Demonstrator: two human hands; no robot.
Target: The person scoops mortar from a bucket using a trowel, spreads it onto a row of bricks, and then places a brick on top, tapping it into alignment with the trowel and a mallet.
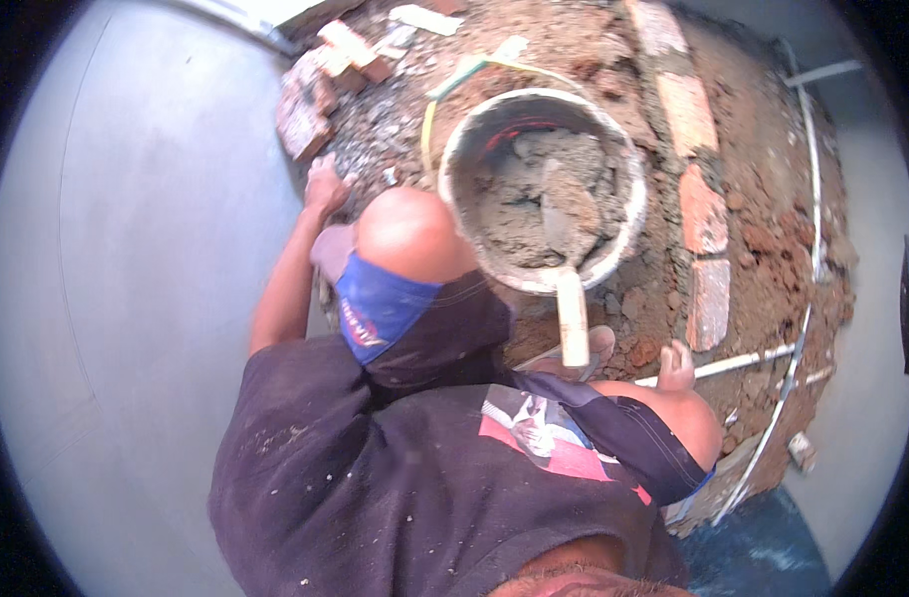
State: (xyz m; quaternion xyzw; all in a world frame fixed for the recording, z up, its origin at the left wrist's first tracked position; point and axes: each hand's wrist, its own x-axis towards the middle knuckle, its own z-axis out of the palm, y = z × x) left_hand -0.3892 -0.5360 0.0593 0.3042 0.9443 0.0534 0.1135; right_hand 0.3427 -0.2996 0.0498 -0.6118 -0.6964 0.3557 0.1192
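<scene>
My left hand reaches out beyond my left knee, fingers apart, close to a brick at the edge of a rubble heap. It holds nothing that I can see. Past my right knee shows part of my right hand, its fingers slightly apart near a white pipe and the end of a brick row; the knee hides its arm. Between my knees stands a round bucket of grey mortar. A trowel lies in the mortar, blade coated, its pale handle hanging over the near rim.
Several loose bricks lie by the gravel at the far left. A mortared brick row runs along the right over reddish soil. White pipes cross the ground at right. A smooth grey surface fills the left side.
</scene>
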